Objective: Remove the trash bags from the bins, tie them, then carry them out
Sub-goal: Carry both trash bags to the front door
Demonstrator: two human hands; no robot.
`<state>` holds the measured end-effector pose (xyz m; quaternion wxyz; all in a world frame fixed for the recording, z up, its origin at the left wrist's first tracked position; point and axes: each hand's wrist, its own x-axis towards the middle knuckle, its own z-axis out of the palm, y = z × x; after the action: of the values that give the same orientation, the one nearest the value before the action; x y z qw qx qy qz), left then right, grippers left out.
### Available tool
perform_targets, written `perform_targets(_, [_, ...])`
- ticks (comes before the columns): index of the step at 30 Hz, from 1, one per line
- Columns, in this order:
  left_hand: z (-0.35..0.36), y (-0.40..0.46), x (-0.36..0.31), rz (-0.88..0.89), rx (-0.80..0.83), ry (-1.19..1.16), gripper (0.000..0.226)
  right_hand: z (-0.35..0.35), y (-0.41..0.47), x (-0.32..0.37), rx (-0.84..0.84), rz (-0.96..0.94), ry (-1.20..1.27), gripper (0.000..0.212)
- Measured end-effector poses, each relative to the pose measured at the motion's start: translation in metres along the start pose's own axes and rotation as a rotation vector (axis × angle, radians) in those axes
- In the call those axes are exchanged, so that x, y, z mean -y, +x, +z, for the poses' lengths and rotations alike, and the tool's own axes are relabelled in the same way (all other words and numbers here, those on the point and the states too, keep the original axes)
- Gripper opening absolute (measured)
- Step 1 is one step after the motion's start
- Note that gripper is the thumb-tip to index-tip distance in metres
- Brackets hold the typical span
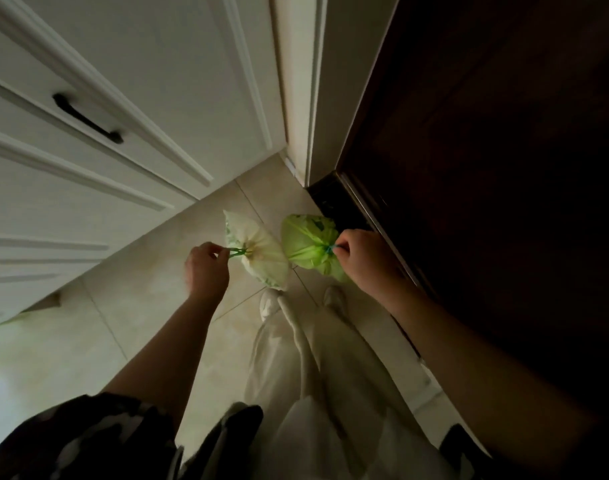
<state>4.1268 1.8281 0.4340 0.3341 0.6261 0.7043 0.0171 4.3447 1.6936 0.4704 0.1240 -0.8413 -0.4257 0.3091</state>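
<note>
Two tied trash bags hang above the tiled floor in front of me. My left hand [206, 268] pinches the green drawstring of a pale white bag [261, 252], whose gathered top faces me. My right hand [360, 258] is closed on the knot of a bright green bag [305, 242] to its right. The two bags hang side by side, almost touching, just ahead of my white shoes.
White panelled cabinets with a black handle [88, 119] fill the left. A dark wooden door [486, 150] stands close on the right, a white door frame [310, 98] ahead. Beige floor tiles [140, 299] lie between them. My pale trousers [331, 393] are below.
</note>
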Motion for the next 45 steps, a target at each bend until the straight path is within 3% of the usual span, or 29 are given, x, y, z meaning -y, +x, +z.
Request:
perform_targets(7, [0.052,0.021,0.010,-0.172,-0.008,-0.259,0.014,0.031,0.066,-0.039,0.038,0.051,0.061,0.013])
perform_targets(21, [0.141,0.116,-0.023,0.003,0.121,-0.287,0.014,0.068,0.184,-0.118,0.105,-0.007,-0.089,0.015])
perform_targets(26, [0.154,0.158,-0.062,0.154,0.123,-0.219,0.016,0.065,0.224,-0.126,0.013,-0.030,-0.075,0.011])
perform_targets(33, [0.151,0.211,-0.101,0.095,-0.030,-0.310,0.016,0.041,0.286,-0.120,-0.051,-0.002,-0.063,0.018])
perform_targets(45, [0.148,0.237,-0.137,0.171,-0.082,-0.425,0.014,0.015,0.342,-0.121,-0.214,0.029,-0.107,0.023])
